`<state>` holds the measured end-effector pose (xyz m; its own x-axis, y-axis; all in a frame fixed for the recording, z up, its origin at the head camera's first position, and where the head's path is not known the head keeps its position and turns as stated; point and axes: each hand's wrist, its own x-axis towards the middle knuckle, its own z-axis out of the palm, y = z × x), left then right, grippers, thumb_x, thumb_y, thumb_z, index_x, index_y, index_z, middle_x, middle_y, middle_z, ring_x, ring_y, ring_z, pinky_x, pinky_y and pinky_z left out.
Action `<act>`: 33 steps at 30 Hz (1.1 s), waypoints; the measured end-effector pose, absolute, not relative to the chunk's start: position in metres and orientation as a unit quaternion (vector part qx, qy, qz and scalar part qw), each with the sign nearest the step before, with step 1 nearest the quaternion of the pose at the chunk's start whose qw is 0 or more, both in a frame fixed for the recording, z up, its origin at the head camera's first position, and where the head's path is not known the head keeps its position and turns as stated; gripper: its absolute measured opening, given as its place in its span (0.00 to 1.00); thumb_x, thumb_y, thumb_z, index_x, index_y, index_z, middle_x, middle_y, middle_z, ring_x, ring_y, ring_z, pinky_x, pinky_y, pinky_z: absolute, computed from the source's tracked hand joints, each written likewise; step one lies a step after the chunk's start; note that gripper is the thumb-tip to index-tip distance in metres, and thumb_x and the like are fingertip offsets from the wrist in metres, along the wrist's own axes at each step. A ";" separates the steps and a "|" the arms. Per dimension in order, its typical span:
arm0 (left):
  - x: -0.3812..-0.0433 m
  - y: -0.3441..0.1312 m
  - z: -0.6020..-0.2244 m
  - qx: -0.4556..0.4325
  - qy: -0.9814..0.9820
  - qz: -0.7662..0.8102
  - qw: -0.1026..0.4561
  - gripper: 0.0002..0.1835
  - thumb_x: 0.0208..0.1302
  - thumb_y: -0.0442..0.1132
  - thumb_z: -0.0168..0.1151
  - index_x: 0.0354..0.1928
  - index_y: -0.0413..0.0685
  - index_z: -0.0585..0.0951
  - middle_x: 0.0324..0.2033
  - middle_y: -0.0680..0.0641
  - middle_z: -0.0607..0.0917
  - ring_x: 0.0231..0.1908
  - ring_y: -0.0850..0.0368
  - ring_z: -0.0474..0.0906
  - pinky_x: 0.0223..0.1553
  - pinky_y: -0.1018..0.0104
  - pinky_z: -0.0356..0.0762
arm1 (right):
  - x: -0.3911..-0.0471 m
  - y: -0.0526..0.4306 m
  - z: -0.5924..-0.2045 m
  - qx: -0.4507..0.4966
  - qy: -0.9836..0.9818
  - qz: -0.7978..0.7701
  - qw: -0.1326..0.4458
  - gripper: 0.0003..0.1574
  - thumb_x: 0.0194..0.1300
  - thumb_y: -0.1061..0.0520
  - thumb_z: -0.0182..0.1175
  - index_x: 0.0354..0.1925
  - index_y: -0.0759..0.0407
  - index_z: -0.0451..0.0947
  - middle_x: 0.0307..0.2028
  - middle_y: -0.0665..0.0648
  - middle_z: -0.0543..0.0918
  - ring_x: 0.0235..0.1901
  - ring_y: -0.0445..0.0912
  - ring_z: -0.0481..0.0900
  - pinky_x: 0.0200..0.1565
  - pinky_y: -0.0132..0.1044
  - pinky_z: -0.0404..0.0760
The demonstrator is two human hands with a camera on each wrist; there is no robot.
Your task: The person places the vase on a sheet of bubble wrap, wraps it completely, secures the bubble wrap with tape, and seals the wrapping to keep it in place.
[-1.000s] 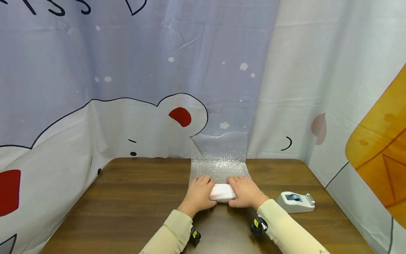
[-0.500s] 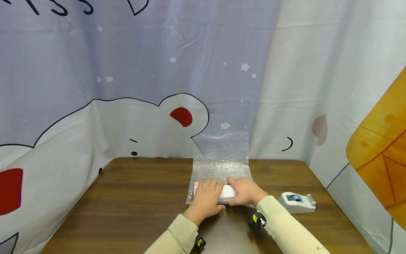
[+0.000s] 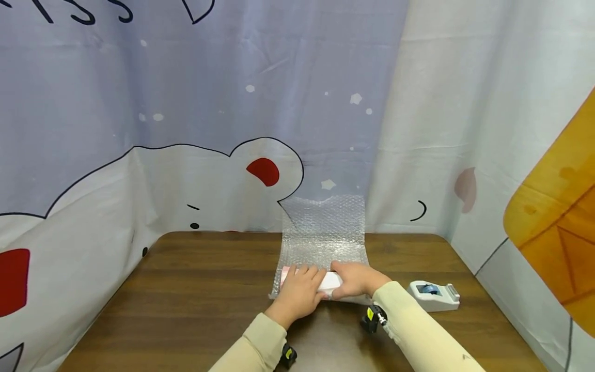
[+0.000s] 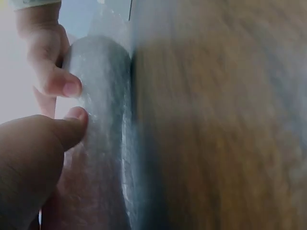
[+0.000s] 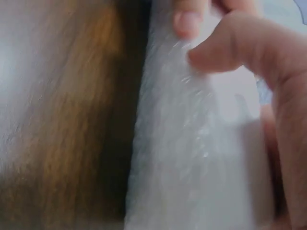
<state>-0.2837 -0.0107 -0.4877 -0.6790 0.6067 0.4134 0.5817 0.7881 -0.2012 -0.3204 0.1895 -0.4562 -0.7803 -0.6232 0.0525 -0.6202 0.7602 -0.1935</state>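
Note:
A white box (image 3: 331,281) with a pinkish left end lies across the near end of a bubble wrap sheet (image 3: 325,250). My left hand (image 3: 299,292) grips it from above, fingers over the far side and thumb on the near side. Close by on the right, my right hand (image 3: 357,280) holds the box the same way. In the left wrist view, the bubble wrap (image 4: 100,139) curves up the near side of the box under both thumbs. In the right wrist view, the white box (image 5: 235,100) shows above the wrap. The box's middle is partly hidden by my left hand.
A white tape dispenser (image 3: 433,296) with a bluish roll stands on the wooden table (image 3: 200,294), right of my right forearm. The far end of the bubble wrap reaches past the table's back edge, against a printed curtain (image 3: 209,103).
My left hand has slid right along the box, closer to my right hand, uncovering the pinkish end and the wrap's left edge. My right hand has stayed nearly in place on the box.

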 end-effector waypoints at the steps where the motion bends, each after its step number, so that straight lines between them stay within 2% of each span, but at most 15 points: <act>1: -0.285 -0.013 -0.488 -0.328 -0.915 0.019 0.235 0.31 0.58 0.62 0.53 0.59 0.54 0.68 0.48 0.53 0.75 0.50 0.52 0.70 0.51 0.47 0.65 | -0.320 0.188 -0.455 -0.335 0.936 -0.107 0.010 0.22 0.40 0.40 0.63 0.33 0.46 0.68 0.23 0.41 0.71 0.21 0.37 0.69 0.23 0.32 0.69; 4: -0.287 -0.018 -0.487 -0.332 -0.914 0.005 0.233 0.30 0.59 0.61 0.53 0.59 0.54 0.69 0.49 0.53 0.76 0.49 0.53 0.71 0.50 0.48 0.65 | -0.316 0.182 -0.452 -0.346 0.931 -0.114 0.010 0.18 0.44 0.41 0.63 0.32 0.45 0.71 0.24 0.40 0.72 0.23 0.37 0.70 0.26 0.33 0.70; 6: -0.288 -0.021 -0.487 -0.332 -0.916 0.001 0.227 0.30 0.59 0.61 0.53 0.59 0.54 0.69 0.49 0.53 0.76 0.49 0.53 0.72 0.49 0.48 0.66 | -0.310 0.178 -0.451 -0.348 0.933 -0.092 -0.005 0.19 0.47 0.40 0.62 0.35 0.46 0.73 0.26 0.40 0.72 0.25 0.37 0.70 0.28 0.35 0.70; 11: -0.289 -0.023 -0.486 -0.326 -0.922 0.008 0.210 0.29 0.62 0.62 0.47 0.59 0.53 0.70 0.47 0.52 0.77 0.49 0.53 0.72 0.49 0.48 0.67 | -0.294 0.167 -0.447 -0.327 0.943 -0.034 -0.046 0.33 0.44 0.39 0.62 0.47 0.52 0.73 0.35 0.47 0.77 0.36 0.45 0.74 0.39 0.46 0.72; 14: -0.290 -0.022 -0.485 -0.323 -0.925 0.010 0.202 0.28 0.63 0.62 0.45 0.58 0.53 0.70 0.47 0.52 0.77 0.49 0.53 0.72 0.48 0.47 0.67 | -0.287 0.162 -0.450 -0.310 0.948 -0.016 -0.066 0.41 0.41 0.34 0.63 0.51 0.55 0.71 0.40 0.51 0.77 0.41 0.49 0.74 0.44 0.50 0.70; 18: -0.291 -0.021 -0.485 -0.323 -0.926 0.011 0.194 0.28 0.64 0.61 0.43 0.58 0.54 0.70 0.48 0.52 0.77 0.50 0.53 0.72 0.47 0.48 0.67 | -0.283 0.159 -0.459 -0.300 0.948 0.013 -0.110 0.48 0.35 0.25 0.62 0.47 0.55 0.71 0.37 0.51 0.76 0.40 0.50 0.74 0.43 0.50 0.70; 22: -0.291 -0.020 -0.485 -0.324 -0.927 0.017 0.190 0.28 0.65 0.61 0.41 0.58 0.53 0.70 0.48 0.52 0.77 0.49 0.54 0.72 0.46 0.48 0.68 | -0.283 0.158 -0.468 -0.297 0.942 0.033 -0.156 0.50 0.32 0.22 0.62 0.44 0.55 0.71 0.35 0.51 0.75 0.38 0.51 0.75 0.42 0.49 0.70; 27: -0.291 -0.020 -0.485 -0.325 -0.927 0.016 0.189 0.27 0.65 0.61 0.40 0.57 0.52 0.71 0.47 0.52 0.78 0.49 0.54 0.72 0.44 0.49 0.69 | -0.288 0.161 -0.478 -0.303 0.933 0.045 -0.190 0.46 0.35 0.22 0.61 0.40 0.54 0.71 0.32 0.51 0.74 0.35 0.49 0.75 0.39 0.47 0.72; 33: -0.289 -0.020 -0.483 -0.333 -0.921 0.016 0.200 0.26 0.65 0.60 0.40 0.53 0.53 0.73 0.44 0.53 0.79 0.46 0.55 0.74 0.42 0.51 0.70 | -0.291 0.165 -0.481 -0.325 0.917 0.045 -0.227 0.40 0.38 0.22 0.60 0.35 0.53 0.71 0.26 0.48 0.73 0.26 0.46 0.73 0.30 0.43 0.72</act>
